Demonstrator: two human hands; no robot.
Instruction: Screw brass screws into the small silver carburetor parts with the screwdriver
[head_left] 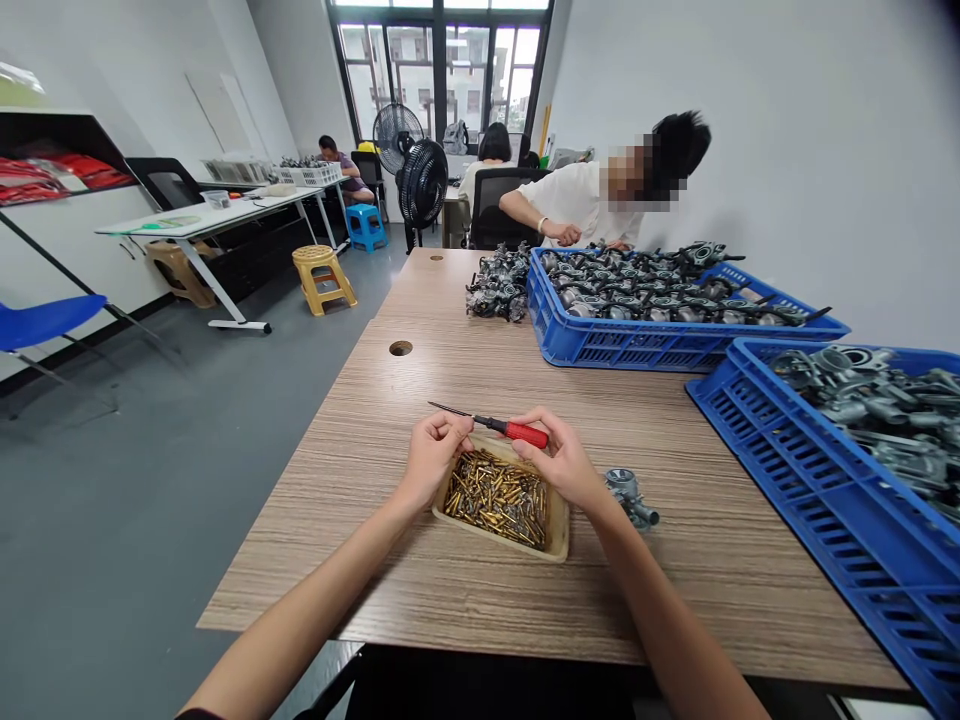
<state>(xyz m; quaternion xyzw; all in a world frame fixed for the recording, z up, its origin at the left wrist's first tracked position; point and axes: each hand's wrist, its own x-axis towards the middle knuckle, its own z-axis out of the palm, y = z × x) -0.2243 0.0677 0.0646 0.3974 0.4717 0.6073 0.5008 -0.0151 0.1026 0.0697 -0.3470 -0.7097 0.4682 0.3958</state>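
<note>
A screwdriver with a red handle (pixel 527 434) and a dark shaft points left above the table. My right hand (pixel 559 460) is closed around its handle. My left hand (pixel 436 450) is pinched near the shaft, just over the box's far left corner; whatever lies between its fingertips is too small to make out. Below both hands stands a shallow cream box (pixel 556 545) filled with small brass-coloured pins, like jets or tiny screws. One grey metal carburetor body (pixel 631 498) lies on the table, beside my right forearm and partly hidden by it.
Two blue crates, one at the back (pixel 637 348) and one on the right (pixel 795 480), hold many metal carburetor parts. More parts (pixel 499 283) are piled left of the back crate. A co-worker (pixel 585 200) leans over the far side. A round hole (pixel 401 348) pierces the tabletop.
</note>
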